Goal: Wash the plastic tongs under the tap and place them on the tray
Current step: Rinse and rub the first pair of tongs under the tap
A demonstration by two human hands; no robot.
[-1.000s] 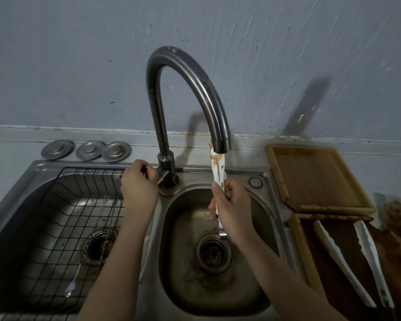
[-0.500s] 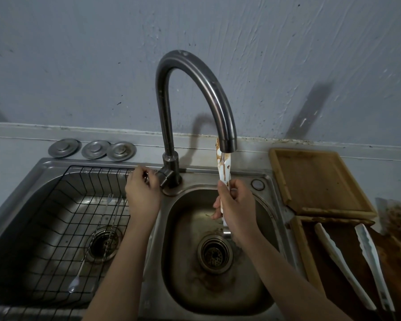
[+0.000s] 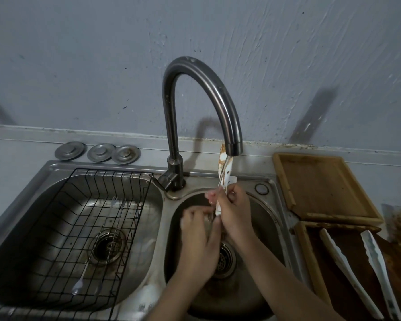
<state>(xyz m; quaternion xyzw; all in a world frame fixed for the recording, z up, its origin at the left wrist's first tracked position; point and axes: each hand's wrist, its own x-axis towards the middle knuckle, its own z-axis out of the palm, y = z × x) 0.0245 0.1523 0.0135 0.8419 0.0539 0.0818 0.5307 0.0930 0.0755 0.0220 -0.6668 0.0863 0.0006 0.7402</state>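
White plastic tongs [image 3: 225,173] smeared with brown stand upright in the water running from the curved tap [image 3: 233,144], over the right basin [image 3: 267,218]. My right hand [image 3: 235,215] is closed around their lower half. My left hand [image 3: 198,230] sits just beside and below it, fingers curled against the tongs' bottom end. An empty wooden tray [image 3: 320,188] lies on the counter to the right of the sink. In front of it a second, stained tray [image 3: 307,256] carries two more white tongs [image 3: 347,274].
The left basin holds a black wire rack [image 3: 83,218] with long thin metal utensils [image 3: 88,265] in it. Three metal drain lids [image 3: 100,152] lie on the counter behind it. The tap handle [image 3: 163,180] points left. The wall stands close behind.
My left hand has left the tap handle and moved right into the right basin, onto the tongs' lower end. Water now runs over the tongs. The camera has shifted slightly.
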